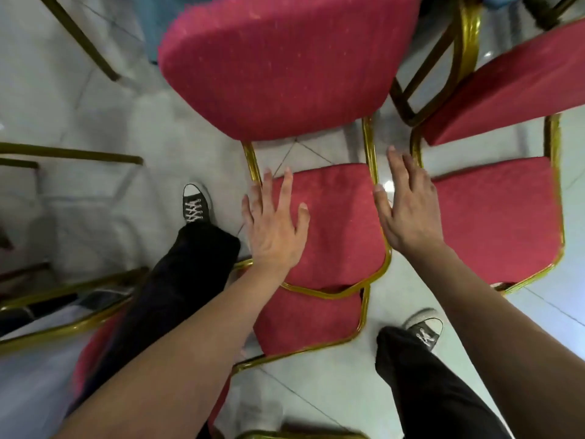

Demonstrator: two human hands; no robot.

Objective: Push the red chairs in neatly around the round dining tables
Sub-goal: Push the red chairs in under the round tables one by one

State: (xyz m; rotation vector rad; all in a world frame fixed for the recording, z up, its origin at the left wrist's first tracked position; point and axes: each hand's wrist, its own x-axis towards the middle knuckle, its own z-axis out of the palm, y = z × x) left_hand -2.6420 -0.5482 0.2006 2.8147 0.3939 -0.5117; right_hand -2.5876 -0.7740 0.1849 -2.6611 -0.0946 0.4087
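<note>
A red chair [278,68] with a gold frame stands right below me, its padded back [342,223] nearest. My left hand [273,226] is spread open over the left part of that back, fingers straight. My right hand [408,210] is open too, hovering in the gap beside the back's right gold post, fingers straight. A second red chair [493,217] stands close on the right. Another red chair back [307,318] shows just under the first one, nearer to me.
Gold chair legs [82,36] cross the pale tiled floor [104,122] at upper left and left. More gold frames [72,321] crowd the lower left. My two feet in dark sneakers [196,204] stand either side of the chair. A blue cloth [155,23] hangs at the top.
</note>
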